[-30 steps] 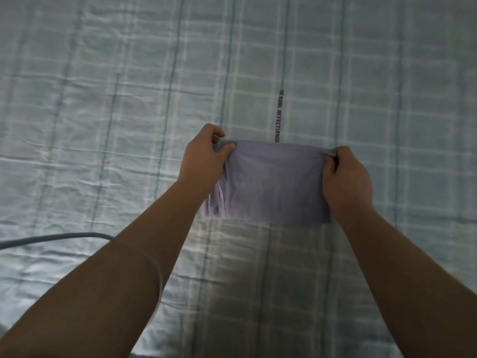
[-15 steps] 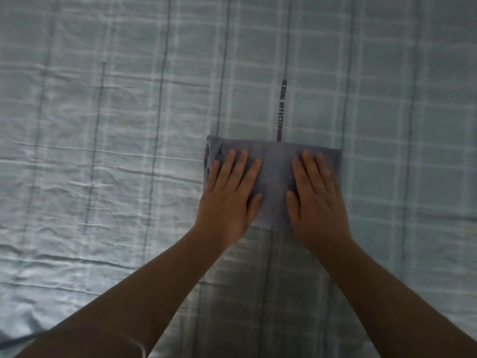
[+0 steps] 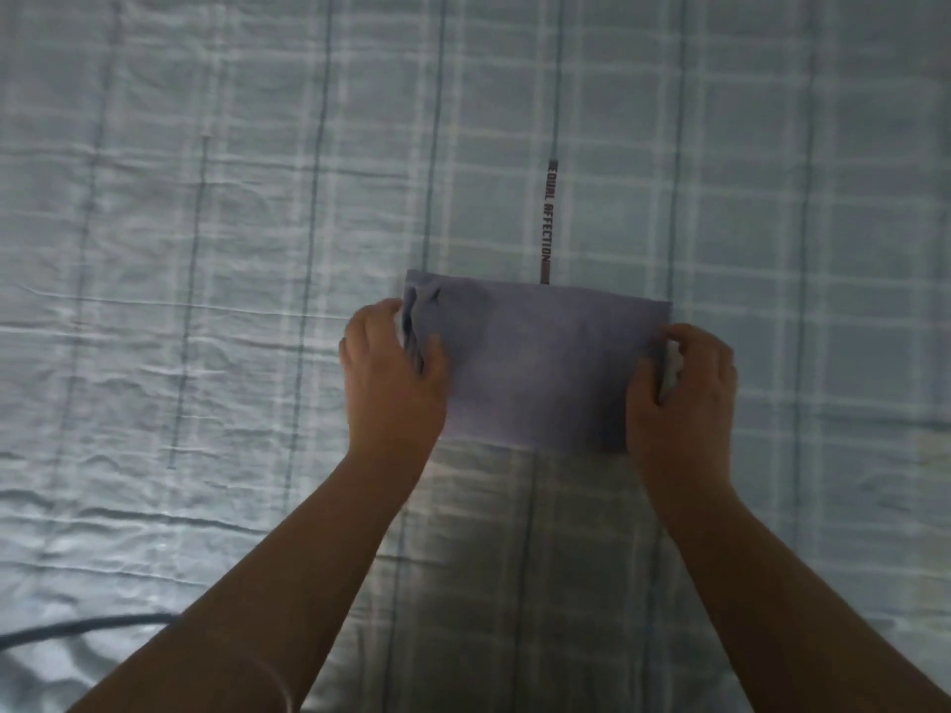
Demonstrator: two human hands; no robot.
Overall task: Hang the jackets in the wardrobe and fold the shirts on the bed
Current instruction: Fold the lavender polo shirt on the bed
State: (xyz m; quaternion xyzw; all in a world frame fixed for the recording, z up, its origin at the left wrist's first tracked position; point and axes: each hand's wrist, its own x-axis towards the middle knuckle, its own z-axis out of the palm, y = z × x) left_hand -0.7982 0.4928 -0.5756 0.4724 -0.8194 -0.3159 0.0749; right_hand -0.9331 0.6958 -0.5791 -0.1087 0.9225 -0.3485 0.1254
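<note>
Shirt point(image 3: 535, 362), pale lilac, folded to a compact rectangle, lies flat on the bed point(image 3: 206, 249) between the two hands. Left hand point(image 3: 393, 383) grips its left edge, thumb on top, fingers curled round bunched layers. Right hand point(image 3: 682, 398) pinches the right edge the same way, with a pale strip of cloth showing between the fingers. A lettered stripe point(image 3: 546, 218) on the checked sheet runs away beyond the hands. A dark cable point(image 3: 77, 627) lies beside the left forearm, well apart from the shirt.

Handling, as judged: light, soft and limp, several layers with no stiffness. Likely to sag in the middle and slide open if lifted by one side. The left edge looks rumpled and its layers loose. Best hold: both short edges together with every layer pinched, or a flat palm beneath. Not fragile.
</note>
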